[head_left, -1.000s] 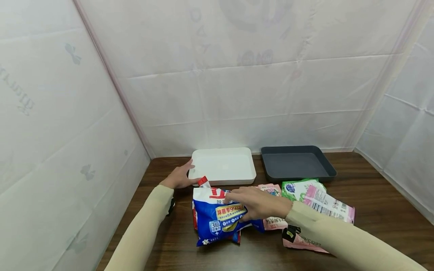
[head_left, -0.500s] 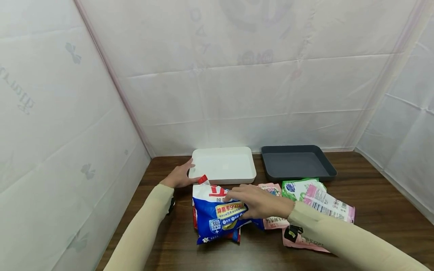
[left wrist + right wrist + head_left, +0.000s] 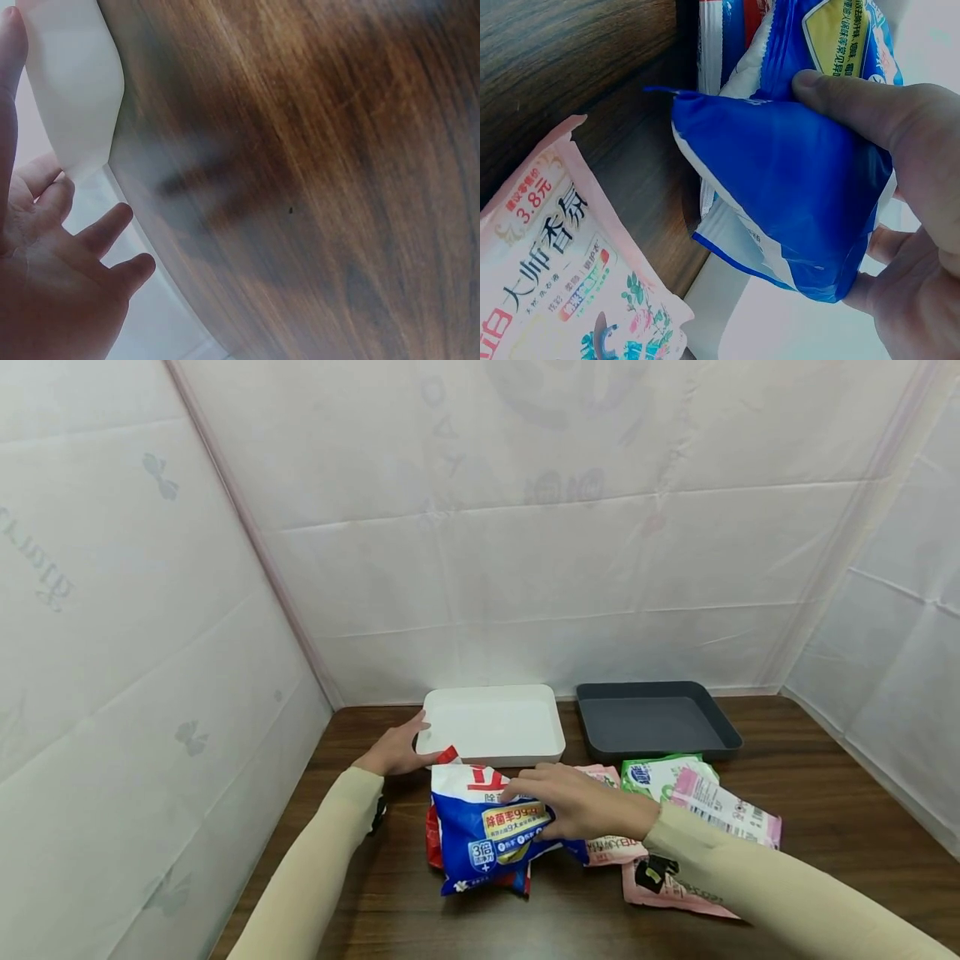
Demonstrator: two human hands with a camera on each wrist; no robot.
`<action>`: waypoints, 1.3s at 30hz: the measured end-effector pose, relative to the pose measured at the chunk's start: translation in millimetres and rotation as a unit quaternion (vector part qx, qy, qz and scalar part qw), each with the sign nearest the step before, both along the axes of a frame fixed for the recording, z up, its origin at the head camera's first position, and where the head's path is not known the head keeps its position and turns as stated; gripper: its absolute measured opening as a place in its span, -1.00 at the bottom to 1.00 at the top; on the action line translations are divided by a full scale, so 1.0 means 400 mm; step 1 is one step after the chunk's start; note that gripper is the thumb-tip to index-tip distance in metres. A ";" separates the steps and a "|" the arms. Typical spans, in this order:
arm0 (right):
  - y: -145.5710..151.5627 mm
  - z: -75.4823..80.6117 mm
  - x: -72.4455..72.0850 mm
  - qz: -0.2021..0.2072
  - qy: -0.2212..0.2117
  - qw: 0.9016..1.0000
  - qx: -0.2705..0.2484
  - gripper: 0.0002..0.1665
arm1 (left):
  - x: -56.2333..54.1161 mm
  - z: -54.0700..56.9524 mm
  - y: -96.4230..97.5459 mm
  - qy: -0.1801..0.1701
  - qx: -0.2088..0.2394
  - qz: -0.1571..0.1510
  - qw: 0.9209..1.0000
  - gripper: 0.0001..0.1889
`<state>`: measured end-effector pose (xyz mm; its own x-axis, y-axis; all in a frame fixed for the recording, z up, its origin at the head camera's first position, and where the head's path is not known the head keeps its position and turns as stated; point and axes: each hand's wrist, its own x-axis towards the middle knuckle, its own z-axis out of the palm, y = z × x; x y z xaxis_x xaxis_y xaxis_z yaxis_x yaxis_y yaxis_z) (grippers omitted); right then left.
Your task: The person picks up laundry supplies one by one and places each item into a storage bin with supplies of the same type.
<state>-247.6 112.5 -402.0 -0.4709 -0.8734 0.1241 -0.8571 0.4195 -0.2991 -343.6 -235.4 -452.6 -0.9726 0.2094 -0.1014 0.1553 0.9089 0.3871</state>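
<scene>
My right hand [image 3: 585, 803] grips a blue and white detergent bag [image 3: 476, 839], its thumb on one face and fingers on the other in the right wrist view. The bag stands tilted above another red and blue bag [image 3: 433, 839], which it mostly hides. My left hand [image 3: 393, 752] touches the left front corner of the white tray [image 3: 495, 722], thumb at the front wall and other fingers at the left side. In the left wrist view its fingers are spread, two of them stretched out over the wood table [image 3: 300, 187].
A dark grey tray [image 3: 656, 722] stands right of the white one. Right of the blue bag lie a pink bag [image 3: 555, 255], a green and white bag [image 3: 652, 775] and a pink and white bag [image 3: 727, 814]. Another pink bag [image 3: 641, 893] lies partly under the right forearm. White sheeting surrounds the table.
My right hand and the blue and white bag have shifted slightly right and up in the head view. The left hand stays at the white tray's corner.
</scene>
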 end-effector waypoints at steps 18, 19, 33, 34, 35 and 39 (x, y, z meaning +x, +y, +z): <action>0.024 0.040 -0.014 -0.008 0.022 0.999 -0.027 -0.25 | -0.008 -0.005 -0.002 -0.001 0.008 -0.003 1.000 -0.14; 0.026 0.041 -0.015 -0.010 0.020 0.999 -0.027 -0.25 | -0.008 -0.005 -0.002 -0.002 0.009 -0.001 1.000 -0.14; 0.043 0.067 -0.042 -0.008 0.034 0.999 -0.042 -0.24 | -0.008 -0.003 0.001 -0.001 0.021 0.007 1.000 -0.07; 0.044 0.069 -0.044 -0.008 0.036 0.998 -0.042 -0.24 | -0.009 -0.003 0.002 -0.001 0.020 0.007 1.000 -0.07; 0.045 0.071 -0.046 -0.008 0.037 0.998 -0.041 -0.24 | -0.009 -0.003 0.002 -0.001 0.020 0.008 1.000 -0.06; 0.051 0.076 -0.055 -0.005 0.049 0.998 -0.043 -0.21 | -0.010 -0.003 0.005 -0.003 0.021 0.010 1.000 -0.05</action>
